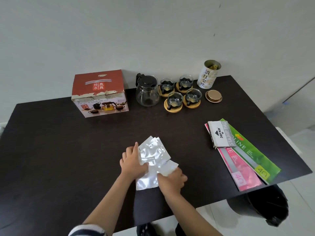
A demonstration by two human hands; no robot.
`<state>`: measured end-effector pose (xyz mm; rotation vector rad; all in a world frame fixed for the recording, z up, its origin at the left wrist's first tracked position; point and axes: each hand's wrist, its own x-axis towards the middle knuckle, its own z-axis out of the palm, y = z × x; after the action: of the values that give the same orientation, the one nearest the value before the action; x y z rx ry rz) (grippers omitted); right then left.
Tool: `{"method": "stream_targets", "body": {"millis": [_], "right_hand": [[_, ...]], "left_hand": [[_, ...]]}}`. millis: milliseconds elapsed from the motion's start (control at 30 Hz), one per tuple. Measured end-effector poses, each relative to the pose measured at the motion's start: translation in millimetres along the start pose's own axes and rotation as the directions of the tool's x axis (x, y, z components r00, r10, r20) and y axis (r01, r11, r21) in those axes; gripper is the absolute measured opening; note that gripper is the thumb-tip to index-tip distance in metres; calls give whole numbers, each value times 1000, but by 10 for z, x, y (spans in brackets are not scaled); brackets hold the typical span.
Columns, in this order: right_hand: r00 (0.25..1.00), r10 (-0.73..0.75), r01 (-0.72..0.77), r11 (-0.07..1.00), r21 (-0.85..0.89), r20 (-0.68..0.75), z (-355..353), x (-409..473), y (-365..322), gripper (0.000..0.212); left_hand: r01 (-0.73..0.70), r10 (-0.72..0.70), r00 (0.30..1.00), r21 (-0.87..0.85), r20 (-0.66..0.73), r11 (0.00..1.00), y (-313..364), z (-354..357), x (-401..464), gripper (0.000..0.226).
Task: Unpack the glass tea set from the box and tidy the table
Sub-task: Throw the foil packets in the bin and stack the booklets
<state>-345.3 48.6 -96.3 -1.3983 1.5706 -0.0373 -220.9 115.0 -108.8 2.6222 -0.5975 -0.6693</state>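
Note:
A pile of silvery foil packets (151,160) lies on the dark table (68,150) near its front edge. My left hand (132,161) presses on the pile's left side, fingers spread over it. My right hand (172,180) grips the pile's lower right corner. At the back stands the red tea set box (99,93), closed. To its right are the glass teapot (147,91) with a black lid and several glass cups on round wooden coasters (181,92).
An open white tea tin (208,74) stands at the back right, its gold lid (213,96) lying beside it. A stamp pad box (219,134) rests on pink and green packs (247,159) at the right edge. A black bin (265,206) sits below.

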Motion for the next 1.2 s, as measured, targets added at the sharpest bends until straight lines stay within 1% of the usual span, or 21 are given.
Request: {"method": "stream_targets", "body": {"millis": [67,100,133,200,267,333,400,467,500,567,633,733,767,800,833,867,900,967,1000,1100,1200], "right_hand": [[999,-7,4,998,62,37,96,11,-59,81],[999,-30,26,997,73,43,131,21,-85,80],[998,-56,53,997,59,43,156,32,-102,74],[993,-94,100,991,-86,68,163,30,-139,59],[987,-130,150,958,-244,94,163,27,-152,51],[976,-198,216,923,-317,90,166,15,-134,44],[959,-270,283,897,-339,87,173,9,-91,41],[942,-319,335,880,-338,103,168,24,-35,42],[933,-342,360,870,-336,112,160,34,-8,44],[917,-383,398,851,-342,112,127,49,34,49],[907,-407,418,844,-337,107,86,68,70,60],[889,-441,459,850,-258,128,-34,73,84,77],[880,-451,473,858,-200,149,-89,71,80,80],[873,-456,475,875,-91,172,-150,66,73,80],[871,-451,449,892,59,194,-215,50,62,79],[870,-446,408,891,197,213,-287,35,51,81],[868,-450,383,876,294,211,-372,23,42,86],[868,-465,377,844,382,171,-564,27,51,91],[870,-469,376,829,413,149,-673,46,68,91],[901,-429,357,817,453,65,-1082,172,176,74],[937,-347,317,801,508,-38,-1636,344,378,56]], "left_hand": [[-7,6,999,20,36,1000,15,-13,-27,92],[-3,3,999,-2,49,1000,12,-8,-54,88],[4,-1,998,-50,55,999,2,-1,-84,83],[23,-14,998,-168,54,986,-46,25,-136,71],[47,-38,998,-203,48,978,-103,45,-171,62],[48,-42,998,-195,35,980,-134,47,-196,56],[41,-36,999,-267,23,963,-136,48,-216,49],[58,-39,998,-407,55,912,-136,41,-261,44],[79,-43,995,-486,86,870,-146,41,-287,42],[131,-43,987,-636,152,761,-188,47,-340,44],[175,-44,980,-737,193,653,-228,49,-374,48],[216,-29,972,-834,233,507,-219,9,-417,51],[221,-15,970,-855,242,470,-202,-9,-433,53],[218,6,969,-867,247,448,-171,-27,-451,53],[216,28,967,-873,253,437,-132,-41,-464,54],[212,50,965,-875,259,434,-76,-49,-476,55],[208,72,962,-874,265,438,2,-53,-495,57],[193,103,957,-862,271,468,212,-31,-535,59],[181,116,956,-852,270,490,345,-8,-563,56],[145,179,941,-821,286,552,810,140,-650,46],[145,232,912,-795,338,589,1361,404,-764,51]]}}
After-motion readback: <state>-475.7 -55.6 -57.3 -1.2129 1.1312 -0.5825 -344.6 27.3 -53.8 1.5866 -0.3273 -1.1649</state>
